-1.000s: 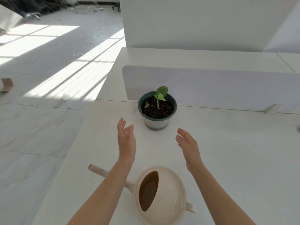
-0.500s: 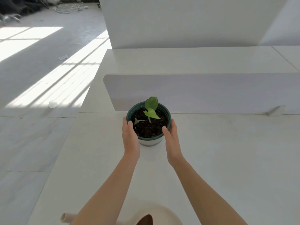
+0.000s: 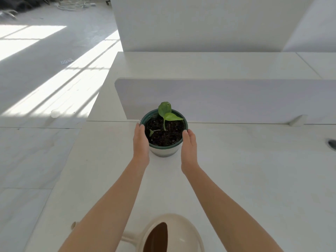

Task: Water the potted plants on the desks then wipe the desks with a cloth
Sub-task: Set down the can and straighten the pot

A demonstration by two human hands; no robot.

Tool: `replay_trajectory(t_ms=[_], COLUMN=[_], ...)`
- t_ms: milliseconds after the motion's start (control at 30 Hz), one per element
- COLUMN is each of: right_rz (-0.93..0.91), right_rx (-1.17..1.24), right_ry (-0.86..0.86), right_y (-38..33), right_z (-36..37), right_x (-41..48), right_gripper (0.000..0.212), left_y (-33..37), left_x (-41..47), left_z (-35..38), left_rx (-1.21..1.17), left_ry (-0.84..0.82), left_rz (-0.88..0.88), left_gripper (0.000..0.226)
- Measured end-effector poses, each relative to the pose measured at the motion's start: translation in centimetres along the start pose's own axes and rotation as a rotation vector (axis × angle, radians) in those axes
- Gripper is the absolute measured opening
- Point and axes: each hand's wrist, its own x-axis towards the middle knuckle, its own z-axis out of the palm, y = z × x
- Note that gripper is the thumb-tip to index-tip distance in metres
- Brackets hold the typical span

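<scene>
Cupping the potted seedling [image 3: 164, 132] near the desk's [image 3: 245, 179] far edge, by the divider panel [image 3: 227, 99], left hand [image 3: 140, 142] and right hand [image 3: 189, 144] fingers pressed together against its sides, probably positioning it before reaching for the cream watering can [image 3: 171, 233] at the near edge.

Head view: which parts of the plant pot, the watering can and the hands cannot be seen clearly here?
- Plant pot: its two sides are covered by the left hand and right hand; whether it rests on the desk cannot be told.
- Palms: turned toward the pot, hidden.
- Watering can: cut off by the bottom edge; the left forearm covers most of its spout.
- Water level in the can: the opening is dark.
</scene>
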Motion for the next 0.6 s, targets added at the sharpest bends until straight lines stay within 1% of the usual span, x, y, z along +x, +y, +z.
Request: replay_trajectory(t_ms=[67, 100, 233, 333, 400, 533, 600], right_rz=[0.011, 0.018, 0.058, 0.04, 0.02, -0.027, -0.043], right_rx=[-0.034, -0.069, -0.216, -0.226, -0.241, -0.362, -0.403], right_ry=[0.0, 0.002, -0.007, -0.006, 0.001, 0.051, 0.066], right_y=[-0.5, -0.7, -1.6, -1.9, -1.7, 0.1, 1.1], right_z=[0.3, 0.3, -0.3, -2.0, -3.8, -7.7, -9.2], right_x=[0.4, 0.8, 0.4, -1.9, -4.5, -10.3, -13.7], right_gripper=[0.041, 0.046, 0.056, 0.055, 0.052, 0.045, 0.041], left_y=[-0.5, -0.6, 0.4, 2.1, 3.4, 3.9, 2.8], left_x=[-1.1, -1.8, -3.3, -5.4, -8.2, -14.7, -17.1], left_z=[0.1, 0.1, -0.3, -2.1, -4.1, -9.0, -11.5], left_rx=[0.021, 0.016, -0.024, -0.034, -0.061, -0.065, -0.064], left_ry=[0.01, 0.016, 0.051, 0.112, 0.124, 0.112, 0.159], left_rz=[0.011, 0.011, -0.037, -0.036, 0.03, 0.198, 0.233], left_gripper=[0.048, 0.051, 0.051, 0.054, 0.048, 0.024, 0.022])
